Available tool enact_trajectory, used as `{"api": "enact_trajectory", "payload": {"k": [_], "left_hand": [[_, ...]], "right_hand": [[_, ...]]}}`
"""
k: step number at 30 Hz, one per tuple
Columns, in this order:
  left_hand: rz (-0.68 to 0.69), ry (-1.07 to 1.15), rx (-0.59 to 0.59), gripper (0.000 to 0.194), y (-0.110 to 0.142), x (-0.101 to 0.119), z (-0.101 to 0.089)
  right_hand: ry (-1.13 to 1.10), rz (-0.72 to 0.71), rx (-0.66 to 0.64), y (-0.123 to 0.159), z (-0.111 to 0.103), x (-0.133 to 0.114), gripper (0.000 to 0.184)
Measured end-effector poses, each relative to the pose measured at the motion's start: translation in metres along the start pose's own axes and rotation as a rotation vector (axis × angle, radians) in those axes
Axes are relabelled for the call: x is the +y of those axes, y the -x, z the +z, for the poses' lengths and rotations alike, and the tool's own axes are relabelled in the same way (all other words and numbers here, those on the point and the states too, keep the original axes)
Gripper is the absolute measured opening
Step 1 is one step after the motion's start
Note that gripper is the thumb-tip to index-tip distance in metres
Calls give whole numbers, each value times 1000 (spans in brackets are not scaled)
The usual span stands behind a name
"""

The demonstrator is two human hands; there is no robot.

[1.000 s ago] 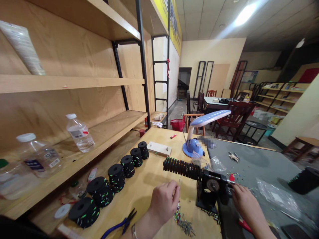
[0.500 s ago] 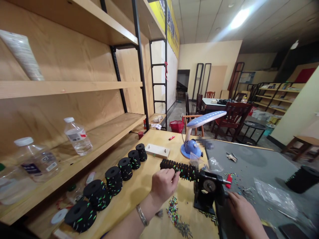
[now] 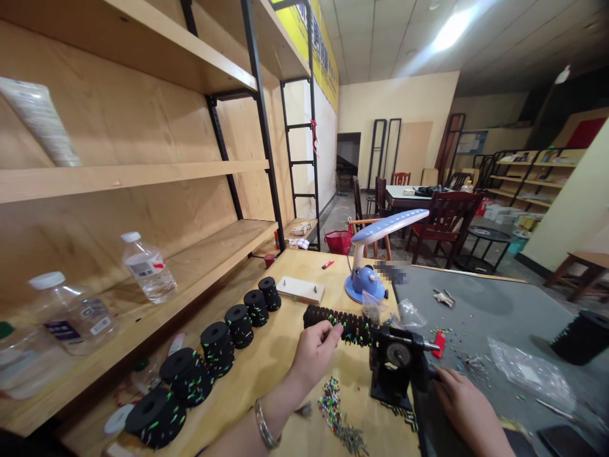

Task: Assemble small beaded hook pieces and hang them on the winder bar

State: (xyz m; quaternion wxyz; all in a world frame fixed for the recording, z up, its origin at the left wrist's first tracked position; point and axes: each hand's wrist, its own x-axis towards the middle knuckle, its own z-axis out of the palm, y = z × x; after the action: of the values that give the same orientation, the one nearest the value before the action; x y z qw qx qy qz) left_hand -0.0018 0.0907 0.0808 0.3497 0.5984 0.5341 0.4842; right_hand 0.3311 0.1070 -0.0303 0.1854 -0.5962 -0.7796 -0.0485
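A small black hand winder (image 3: 391, 381) stands at the seam of the wooden and grey tabletops. From its left side sticks out a spindle carrying a row of black ridged discs (image 3: 358, 329) dotted with green and orange bits. My left hand (image 3: 311, 352), a silver bangle on its wrist, is closed in a pinch against the front of these discs; what the fingertips hold is hidden. My right hand (image 3: 469, 400) is closed around the crank at the winder's right side, the handle mostly covered by the fingers. Below the discs lies a pile of small coloured beads and grey metal pins (image 3: 333, 406).
Several black spools (image 3: 217, 348) line the table's left side. Behind are a white board with two pegs (image 3: 301, 289) and a blue desk lamp (image 3: 365, 282). Plastic bags (image 3: 530, 374), a red piece (image 3: 439, 344) and another black spool (image 3: 583, 337) lie right. Wooden shelves (image 3: 228, 244) flank the left.
My left hand has shifted slightly, its fingers still pinched at the discs. My right hand stays at the crank. The camera view has tilted a little.
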Motion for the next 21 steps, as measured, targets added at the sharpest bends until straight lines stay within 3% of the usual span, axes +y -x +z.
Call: {"api": "enact_trajectory", "payload": {"k": [5,9,11,14,16,18,21], "left_hand": [[-242,389,-97,51,-1,0,-1],[-352,570,-136,51,0,3,-1],[-398,668,-143,49,1,4,-3],[-438,754,-135,45,2,6,-5],[-455,799,-118,43,3,7,-5],[-454,831,-104,43,5,7,-5],[-448,861,-99,42,9,7,-4]], "right_hand": [[10,7,28,1,4,1,36],[49,55,188,8,-7,-4,36],[23,88,298,15,-21,-18,38],[-176,155,398,23,-44,-60,37],[-446,124,304,25,-52,-98,32],[-750,128,101,20,-54,-138,34],[-1168,227,-158,7,-46,-187,51]]}}
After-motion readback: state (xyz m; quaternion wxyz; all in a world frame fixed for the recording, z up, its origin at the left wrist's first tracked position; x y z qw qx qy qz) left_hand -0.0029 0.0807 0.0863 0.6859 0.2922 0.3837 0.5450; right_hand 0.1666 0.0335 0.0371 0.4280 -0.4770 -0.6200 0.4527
